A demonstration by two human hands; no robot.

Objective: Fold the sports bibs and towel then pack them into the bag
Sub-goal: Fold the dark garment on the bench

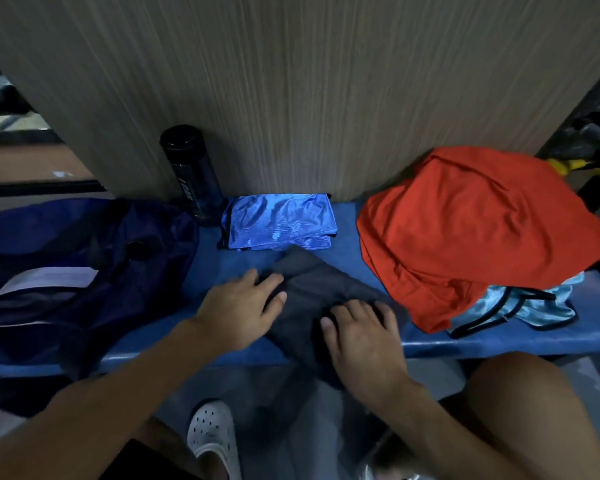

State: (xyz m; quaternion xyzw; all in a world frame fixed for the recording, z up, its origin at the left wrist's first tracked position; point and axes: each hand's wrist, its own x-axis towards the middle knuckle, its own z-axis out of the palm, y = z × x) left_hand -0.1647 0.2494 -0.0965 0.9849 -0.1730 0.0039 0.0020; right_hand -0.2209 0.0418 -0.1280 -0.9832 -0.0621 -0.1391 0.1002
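The dark grey towel (309, 285) is held down in the middle of the blue bench (499, 344) by both hands. The left hand (239, 310) is laid flat with its fingers spread, the fingertips resting on the towel's left edge, and the right hand (361, 337) is pressed on the cloth just beside it, fingers a little bent and close together; no pinched fold is seen under them. The towel is partly doubled over and its near end is draped over the bench's near edge, so its folding is judged to be under way, not finished. Just beyond it, against the wood-grain panel (309, 98), a shiny blue bib (281, 223) is lying folded in a neat stack. To the right, a red bib (465, 230) is heaped loosely over a light blue bib (534, 306), both unfolded. At the left, the navy bag (66, 271) is slumped on the bench, with a black bottle (191, 171) standing at its far right corner. Whether anything is inside the bag cannot be told. Two bibs, the rest of the towel and the packing are judged to be left.
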